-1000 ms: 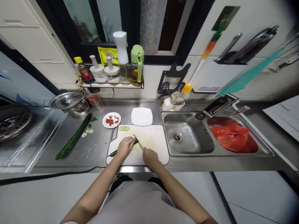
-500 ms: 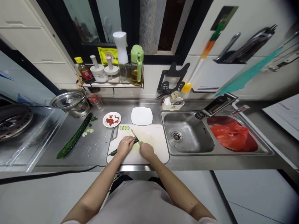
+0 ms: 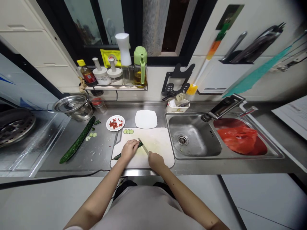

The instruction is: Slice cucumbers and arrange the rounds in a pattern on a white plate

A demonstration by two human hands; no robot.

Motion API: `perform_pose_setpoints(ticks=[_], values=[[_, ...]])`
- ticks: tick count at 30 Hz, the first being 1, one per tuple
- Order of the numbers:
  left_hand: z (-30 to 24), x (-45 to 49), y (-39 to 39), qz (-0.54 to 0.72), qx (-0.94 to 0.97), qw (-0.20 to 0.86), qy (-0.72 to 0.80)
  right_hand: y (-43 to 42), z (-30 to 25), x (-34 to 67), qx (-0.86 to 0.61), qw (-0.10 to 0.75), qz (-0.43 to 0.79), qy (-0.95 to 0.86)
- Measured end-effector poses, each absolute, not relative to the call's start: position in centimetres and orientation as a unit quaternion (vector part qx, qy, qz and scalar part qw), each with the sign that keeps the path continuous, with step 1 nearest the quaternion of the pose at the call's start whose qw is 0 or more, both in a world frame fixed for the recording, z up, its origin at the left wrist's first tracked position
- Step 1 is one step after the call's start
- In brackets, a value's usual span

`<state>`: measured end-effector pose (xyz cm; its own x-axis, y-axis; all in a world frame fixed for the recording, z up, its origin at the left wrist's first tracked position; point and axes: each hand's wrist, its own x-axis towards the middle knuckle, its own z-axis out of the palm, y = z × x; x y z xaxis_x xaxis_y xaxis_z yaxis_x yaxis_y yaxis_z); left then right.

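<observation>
My left hand (image 3: pixel 129 149) presses down on a dark green cucumber (image 3: pixel 117 156) lying on the white cutting board (image 3: pixel 160 142), fingers curled over it. My right hand (image 3: pixel 155 159) grips a knife (image 3: pixel 143 147) whose blade rests at the cucumber's exposed end, just right of my left fingers. Three cucumber slices (image 3: pixel 128 131) lie at the board's far left corner.
A whole cucumber (image 3: pixel 77 141) and loose slices lie on the steel counter to the left. A small plate of red bits (image 3: pixel 115 123) and an empty white plate (image 3: pixel 145 119) sit behind the board. A lidded pot (image 3: pixel 73 105) stands far left; the sink (image 3: pixel 192 137) is right.
My right hand pushed the knife forward along the cucumber, then drew it back toward me. My left hand stayed on the cucumber.
</observation>
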<state>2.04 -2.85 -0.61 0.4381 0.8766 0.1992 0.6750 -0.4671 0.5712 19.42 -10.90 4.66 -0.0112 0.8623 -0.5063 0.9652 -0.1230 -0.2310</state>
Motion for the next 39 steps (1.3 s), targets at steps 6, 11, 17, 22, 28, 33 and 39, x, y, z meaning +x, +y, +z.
perform_pose_setpoints(ticks=[6, 11, 17, 22, 28, 33, 39], values=[[-0.7, 2.1, -2.9, 0.236, 0.821, 0.214, 0.473, -12.0, 5.4, 20.2, 0.698, 0.101, -0.277, 0.653], [-0.1, 2.3, -3.1, 0.211, 0.800, 0.217, 0.519, -12.0, 6.5, 21.3, 0.697, 0.108, -0.288, 0.648], [1.0, 2.3, -3.3, 0.189, 0.762, 0.236, 0.573, -12.0, 6.8, 22.4, 0.722, 0.116, -0.251, 0.634], [1.2, 1.8, -3.0, 0.268, 0.707, 0.272, 0.595, -12.4, 7.0, 22.5, 0.745, 0.086, -0.221, 0.623], [1.8, 1.9, -2.4, 0.317, 0.653, 0.327, 0.605, -12.7, 7.5, 22.7, 0.757, 0.063, -0.172, 0.627], [3.3, 2.6, -2.5, 0.293, 0.737, 0.287, 0.537, -12.6, 7.5, 22.9, 0.743, 0.053, -0.149, 0.651], [4.5, 3.6, -2.8, 0.214, 0.811, 0.245, 0.486, -12.9, 7.3, 22.7, 0.723, 0.046, -0.134, 0.676]])
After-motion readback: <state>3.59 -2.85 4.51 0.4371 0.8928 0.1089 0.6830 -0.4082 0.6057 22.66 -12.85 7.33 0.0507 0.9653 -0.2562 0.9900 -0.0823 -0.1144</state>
